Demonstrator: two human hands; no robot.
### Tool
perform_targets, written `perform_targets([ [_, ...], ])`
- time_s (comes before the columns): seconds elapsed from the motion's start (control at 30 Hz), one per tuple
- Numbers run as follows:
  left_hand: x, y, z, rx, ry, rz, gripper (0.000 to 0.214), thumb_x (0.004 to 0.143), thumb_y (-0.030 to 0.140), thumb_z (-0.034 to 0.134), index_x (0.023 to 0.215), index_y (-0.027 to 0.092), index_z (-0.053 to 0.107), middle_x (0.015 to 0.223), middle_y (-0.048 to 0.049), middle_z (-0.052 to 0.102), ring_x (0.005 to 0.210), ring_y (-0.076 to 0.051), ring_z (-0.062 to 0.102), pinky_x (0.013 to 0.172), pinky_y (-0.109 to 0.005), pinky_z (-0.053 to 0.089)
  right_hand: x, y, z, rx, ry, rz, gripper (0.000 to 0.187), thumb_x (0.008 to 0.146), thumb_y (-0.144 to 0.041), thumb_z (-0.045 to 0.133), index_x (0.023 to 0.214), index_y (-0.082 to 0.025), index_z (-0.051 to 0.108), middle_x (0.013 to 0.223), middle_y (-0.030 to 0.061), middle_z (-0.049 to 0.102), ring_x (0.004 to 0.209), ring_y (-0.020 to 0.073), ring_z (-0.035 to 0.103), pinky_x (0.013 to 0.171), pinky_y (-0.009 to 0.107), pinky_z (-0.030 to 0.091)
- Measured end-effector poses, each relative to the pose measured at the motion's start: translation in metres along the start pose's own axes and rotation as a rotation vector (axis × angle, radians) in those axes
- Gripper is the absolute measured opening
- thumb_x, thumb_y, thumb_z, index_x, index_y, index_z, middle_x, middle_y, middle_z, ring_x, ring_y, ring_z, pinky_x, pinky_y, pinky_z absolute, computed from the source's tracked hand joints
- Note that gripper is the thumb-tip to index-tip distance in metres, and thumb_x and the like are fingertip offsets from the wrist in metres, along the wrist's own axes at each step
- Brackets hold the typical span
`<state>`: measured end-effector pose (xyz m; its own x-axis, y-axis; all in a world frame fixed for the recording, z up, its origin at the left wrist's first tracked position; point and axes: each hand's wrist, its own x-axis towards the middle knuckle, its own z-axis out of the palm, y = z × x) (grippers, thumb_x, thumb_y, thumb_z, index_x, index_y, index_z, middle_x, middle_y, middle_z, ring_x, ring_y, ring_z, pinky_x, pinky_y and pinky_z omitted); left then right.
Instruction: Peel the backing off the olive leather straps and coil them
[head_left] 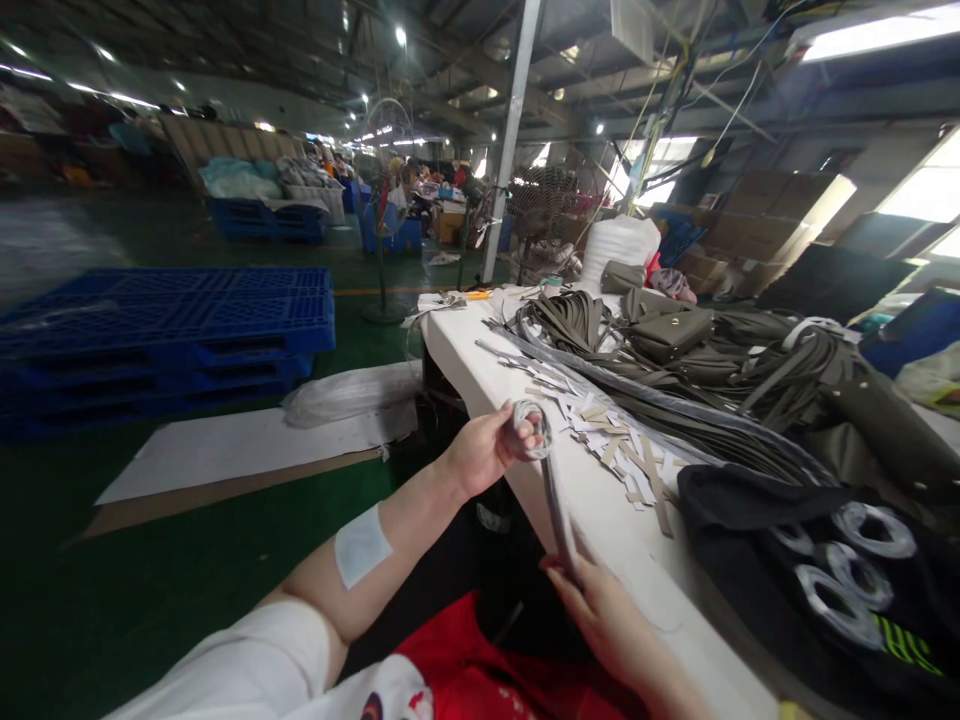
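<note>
Green floor (112,590); blue pallets (172,320) stacked far left, white sheet (247,445) flat beside them, open floor up to table edge. Left hand (486,452) pinches tape roll (529,428); grey strap (559,510) runs down to right hand (611,612), fingers closed on lower end. White table (461,345): paper strips (615,440), olive strap heap (720,360). Black cloth (735,490) far right carries spare rolls (862,560).
</note>
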<state>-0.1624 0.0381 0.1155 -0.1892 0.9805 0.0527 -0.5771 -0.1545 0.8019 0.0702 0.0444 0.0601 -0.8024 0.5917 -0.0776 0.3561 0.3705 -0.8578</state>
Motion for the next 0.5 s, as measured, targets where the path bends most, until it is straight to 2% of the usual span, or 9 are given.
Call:
perform_targets([
  [0.07,-0.004,-0.021,0.010,0.240,0.011,0.193,0.043,0.095,0.052,0.042,0.092,0.013,0.060,0.076,-0.0050,0.058,0.075,-0.017,0.058,0.081,-0.032,0.046,-0.002,-0.022,0.013,0.031,-0.111,-0.064,0.031,0.094,-0.044,0.047,0.092,-0.023,0.070,0.084,0.0034,0.071,0.078,0.0211,0.065,0.074,0.028,0.049],
  [0.1,-0.007,-0.032,0.013,0.428,-0.015,0.258,0.043,0.095,0.054,0.041,0.093,0.014,0.058,0.081,-0.0073,0.060,0.080,-0.019,0.059,0.082,-0.033,0.045,-0.004,-0.028,0.015,0.058,-0.099,-0.080,0.033,0.095,-0.045,0.046,0.089,-0.022,0.070,0.079,0.0030,0.070,0.073,0.0194,0.063,0.069,0.026,0.048],
  [0.2,-0.021,-0.054,0.011,1.033,-0.191,0.345,0.048,0.094,0.058,0.036,0.092,0.014,0.055,0.084,-0.0104,0.060,0.080,-0.022,0.057,0.078,-0.034,0.044,-0.006,-0.026,-0.003,0.088,0.139,-0.026,0.040,0.092,-0.051,0.048,0.080,-0.018,0.068,0.062,0.0013,0.062,0.056,0.0150,0.056,0.053,0.023,0.042],
  [0.27,-0.028,-0.059,0.006,1.284,-0.311,0.335,0.050,0.093,0.059,0.033,0.086,0.015,0.055,0.077,-0.0086,0.059,0.071,-0.021,0.056,0.069,-0.032,0.043,-0.005,-0.011,-0.025,0.028,0.258,0.032,0.040,0.089,-0.053,0.052,0.077,-0.017,0.067,0.056,0.0001,0.059,0.050,0.0144,0.052,0.048,0.023,0.039],
  [0.37,-0.029,-0.059,0.000,1.351,-0.383,0.181,0.054,0.094,0.059,0.030,0.068,0.017,0.054,0.064,-0.0041,0.056,0.058,-0.016,0.052,0.058,-0.027,0.037,0.001,0.011,-0.048,-0.166,0.261,0.035,0.035,0.089,-0.050,0.053,0.085,-0.019,0.070,0.071,0.0042,0.068,0.063,0.0189,0.061,0.059,0.026,0.043],
  [0.43,-0.027,-0.059,-0.001,1.194,-0.396,-0.051,0.061,0.093,0.064,0.028,0.062,0.017,0.053,0.053,-0.0013,0.052,0.048,-0.013,0.048,0.050,-0.025,0.034,0.005,0.019,-0.049,-0.318,0.252,0.009,0.035,0.092,-0.047,0.048,0.087,-0.021,0.070,0.083,0.0064,0.072,0.075,0.0214,0.064,0.067,0.028,0.044],
  [0.5,-0.024,-0.059,-0.003,0.938,-0.406,-0.316,0.069,0.089,0.072,0.025,0.063,0.016,0.057,0.042,0.0021,0.044,0.037,-0.011,0.040,0.044,-0.025,0.031,0.008,0.025,-0.042,-0.425,0.251,0.010,0.039,0.095,-0.047,0.043,0.079,-0.022,0.068,0.080,0.0060,0.071,0.075,0.0211,0.062,0.066,0.028,0.041],
])
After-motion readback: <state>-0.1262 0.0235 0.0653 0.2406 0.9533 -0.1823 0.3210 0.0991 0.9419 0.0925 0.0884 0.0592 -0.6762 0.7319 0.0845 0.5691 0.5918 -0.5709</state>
